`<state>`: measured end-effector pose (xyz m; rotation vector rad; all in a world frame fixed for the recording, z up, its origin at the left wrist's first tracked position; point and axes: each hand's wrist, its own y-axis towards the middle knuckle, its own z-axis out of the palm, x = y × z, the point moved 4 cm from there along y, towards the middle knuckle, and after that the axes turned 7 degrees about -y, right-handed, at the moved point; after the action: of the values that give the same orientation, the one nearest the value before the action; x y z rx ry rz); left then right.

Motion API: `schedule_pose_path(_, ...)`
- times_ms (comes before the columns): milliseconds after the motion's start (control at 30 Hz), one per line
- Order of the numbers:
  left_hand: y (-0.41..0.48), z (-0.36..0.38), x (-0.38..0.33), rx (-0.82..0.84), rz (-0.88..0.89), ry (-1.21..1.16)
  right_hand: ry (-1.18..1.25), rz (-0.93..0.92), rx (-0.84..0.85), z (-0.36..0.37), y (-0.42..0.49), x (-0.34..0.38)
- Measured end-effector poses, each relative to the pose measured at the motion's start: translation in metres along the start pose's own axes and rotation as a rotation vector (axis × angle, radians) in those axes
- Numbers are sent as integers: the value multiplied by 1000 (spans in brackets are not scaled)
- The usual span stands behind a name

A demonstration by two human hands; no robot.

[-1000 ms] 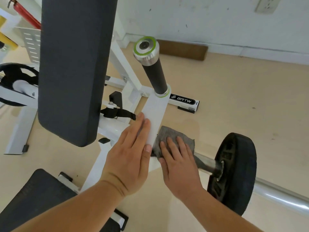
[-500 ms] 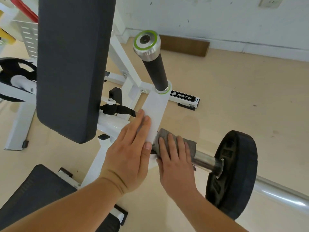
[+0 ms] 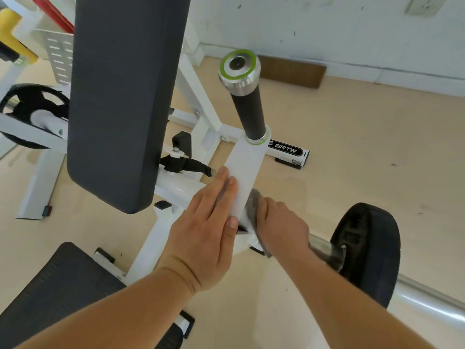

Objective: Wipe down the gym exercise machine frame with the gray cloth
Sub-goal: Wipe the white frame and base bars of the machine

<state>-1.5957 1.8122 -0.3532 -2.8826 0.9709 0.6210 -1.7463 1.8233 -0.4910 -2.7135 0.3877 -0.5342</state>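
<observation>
Gray cloth [image 3: 252, 206] is bunching up right at centre frame, wedged against the right edge of the white lever arm [image 3: 245, 170] where that arm is meeting the chrome sleeve [image 3: 324, 248]. The right hand [image 3: 283, 225] is clamping down over it, fingers curling round the fabric and pressing it onto the frame, with a flap of cloth poking out below the palm. The left hand [image 3: 208, 230] is lying flat on the left side of the same white arm, fingers straight and together, gripping nothing, just bracing against the metal. Above them, the black handle grip [image 3: 249, 112] is rising toward the top of the frame, finishing in a silver end cap [image 3: 237, 68] ringed in green. Filling the upper left, the dark backrest pad [image 3: 125, 96] is standing upright, and the seat pad [image 3: 50, 285] is showing in the lower left corner. At lower right, a black weight plate [image 3: 370, 250] is sitting on the sleeve, with a silver bar [image 3: 427, 301] running off beyond it. On the beige floor behind the handle, a white base foot [image 3: 285, 148] is showing the lettering BRTW, and a brown board [image 3: 292, 71] is leaning at the foot of the wall.
</observation>
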Motion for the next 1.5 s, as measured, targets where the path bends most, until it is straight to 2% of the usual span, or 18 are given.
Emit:
schedule_pose_path(167, 1, -1, -3, -13, -3, 18, -70, -190, -264, 22, -71, 6)
schedule_pose_path(233, 0, 0, -2, -12, -6, 14, -56, -195, -282, 24, -69, 7)
schedule_pose_path(300, 0, 0, 0, -12, -3, 18, -38, -99, -238, 14, -45, 7)
schedule_pose_path(367, 0, 0, 0, -8, 2, 22, 84, 36, -27, -2, -3, -1)
schedule_pose_path(433, -1, 1, -1, 1, 2, 23, 298, 143, 327, -7, 27, -10)
schedule_pose_path(467, -1, 0, 0, 2, 1, 23, 361, 169, 434, -9, 33, -11)
schedule_pose_path(500, -1, 0, 0, 2, -1, 22, 370, 184, 458, -10, 35, -10)
schedule_pose_path(533, -1, 0, 1, 1, -1, 21, 313, 169, 405, -10, 31, -9)
schedule_pose_path(633, 0, 1, 0, -8, 10, 24, -19, -14, 31, 0, -9, 1)
schedule_pose_path(767, 0, 1, 0, -26, -3, 40, -31, -223, -192, 11, -73, 10)
schedule_pose_path(867, -1, 1, 0, -28, -2, 32, 26, -168, -141, 7, -44, 5)
schedule_pose_path(967, 0, 0, -1, -24, 8, 24, 322, 84, 295, -8, 18, -7)
schedule_pose_path(1033, 0, 0, -2, -13, 8, 18, 420, 155, 431, -11, 32, -11)
schedule_pose_path(1100, 0, -1, -1, -7, 4, 12, 300, 123, 304, -11, 21, -10)
schedule_pose_path(1167, -1, 0, 1, -5, -3, 14, 137, 15, 25, -7, -11, -3)
schedule_pose_path(1233, 0, 0, 1, 6, -18, 26, 95, -121, -153, -3, -42, 3)
schedule_pose_path(1300, -1, 1, 0, 15, -35, 33, 147, -139, -167, -5, -49, 1)
schedule_pose_path(1500, 0, 1, -1, 37, -83, 13, 124, -69, -4, -23, -37, 0)
